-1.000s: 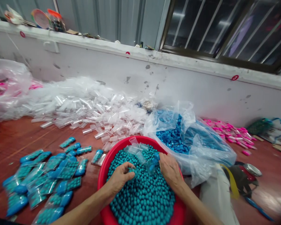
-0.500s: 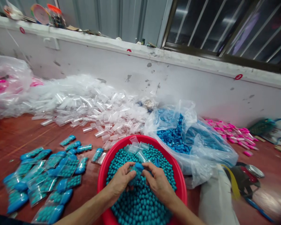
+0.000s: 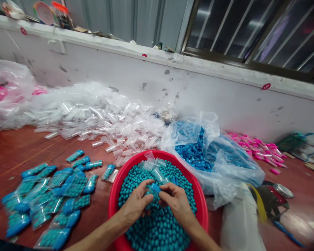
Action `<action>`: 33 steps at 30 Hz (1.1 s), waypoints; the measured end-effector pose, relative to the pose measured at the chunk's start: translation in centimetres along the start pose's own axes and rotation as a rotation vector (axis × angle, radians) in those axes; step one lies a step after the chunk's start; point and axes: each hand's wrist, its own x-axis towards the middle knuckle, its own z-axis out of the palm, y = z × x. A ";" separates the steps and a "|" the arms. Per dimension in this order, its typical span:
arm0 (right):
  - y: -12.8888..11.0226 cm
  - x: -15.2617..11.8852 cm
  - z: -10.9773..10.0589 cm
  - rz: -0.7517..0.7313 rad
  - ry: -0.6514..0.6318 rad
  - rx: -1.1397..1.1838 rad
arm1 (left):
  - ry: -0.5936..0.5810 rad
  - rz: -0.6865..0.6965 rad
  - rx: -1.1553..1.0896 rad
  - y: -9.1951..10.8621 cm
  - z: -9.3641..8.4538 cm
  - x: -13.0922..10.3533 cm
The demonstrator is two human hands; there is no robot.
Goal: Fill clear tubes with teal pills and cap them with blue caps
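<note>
Over a red basin [image 3: 204,212] full of teal beads [image 3: 157,230], my left hand [image 3: 138,200] is closed around a small clear container with teal beads inside. A blue cap [image 3: 155,188] sits at the container's top end. My right hand [image 3: 176,198] pinches at that cap with thumb and index finger. The fingers hide much of the container. Several empty clear containers [image 3: 157,174] lie on the beads at the basin's far side, beside a loose blue cap [image 3: 175,180].
Filled blue-capped containers [image 3: 74,186] lie at left. Behind them spreads a heap of clear empty containers [image 3: 94,111]. A plastic bag of blue caps [image 3: 193,150] stands right of the basin, with pink pieces [image 3: 259,146] beyond. A white sack [image 3: 238,223] is at front right.
My hands stay over the basin with the same container. Its blue cap has tilted slightly and shifted a little down, and my right fingers have moved slightly with it.
</note>
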 end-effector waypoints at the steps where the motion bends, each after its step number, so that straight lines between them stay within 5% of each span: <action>1: -0.1 0.0 -0.1 0.024 -0.015 0.027 | -0.008 0.006 0.010 0.0 0.0 -0.1; 4: -0.4 -0.5 -0.3 -0.045 -0.016 -0.072 | -0.043 0.030 0.001 -0.1 -0.1 -0.3; 12: 0.1 -1.4 -0.8 -0.680 0.128 -0.591 | -0.053 0.046 -0.057 -0.5 -0.2 -0.1; 15: 0.6 -1.6 -0.9 -0.778 0.085 -0.675 | -0.078 -0.001 -0.122 -0.4 -0.3 0.0; 25: 0.4 -1.5 0.2 -0.590 0.146 -0.433 | -0.018 0.041 -0.039 -0.7 0.0 0.1; 30: 0.1 -1.0 0.7 -0.265 0.217 -0.315 | -0.052 -0.025 -0.092 -0.4 0.0 0.0; 33: -0.2 -0.9 0.8 -0.310 0.208 -0.372 | -0.041 -0.023 -0.107 -0.2 0.0 -0.1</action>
